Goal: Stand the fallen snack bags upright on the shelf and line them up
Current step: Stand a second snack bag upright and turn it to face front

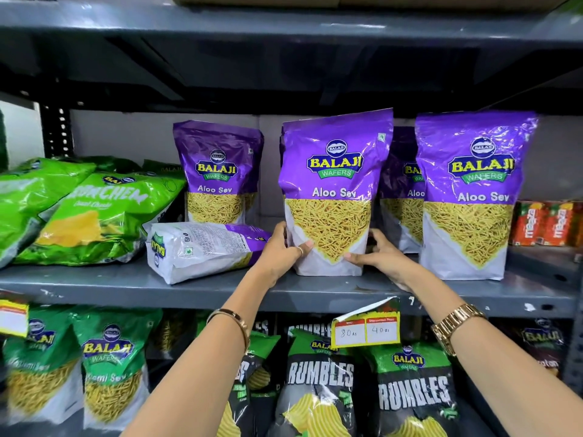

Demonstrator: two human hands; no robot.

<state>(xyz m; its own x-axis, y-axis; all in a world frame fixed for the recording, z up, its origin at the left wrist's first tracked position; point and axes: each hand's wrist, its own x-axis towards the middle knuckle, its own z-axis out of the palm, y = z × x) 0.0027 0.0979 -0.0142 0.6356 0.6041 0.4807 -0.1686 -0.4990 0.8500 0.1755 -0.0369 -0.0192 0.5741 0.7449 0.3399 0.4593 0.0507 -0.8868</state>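
A purple Aloo Sev bag [334, 184] stands upright at the middle of the grey shelf [220, 291]. My left hand [284, 250] grips its lower left edge and my right hand [378, 253] grips its lower right edge. Left of it one purple bag [202, 247] lies fallen on its side, back face up. Another bag [217, 171] stands upright behind the fallen one. At the right a further bag [473, 197] stands upright at the shelf front, and one more [402, 190] stands partly hidden between it and the held bag.
Green chip bags [94, 209] lie piled at the shelf's left. Red juice cartons [549, 223] stand at the far right. A yellow price tag [366, 326] hangs from the shelf edge. Rumbles bags [318, 383] and green sev bags [110, 373] fill the lower shelf. Another shelf sits close overhead.
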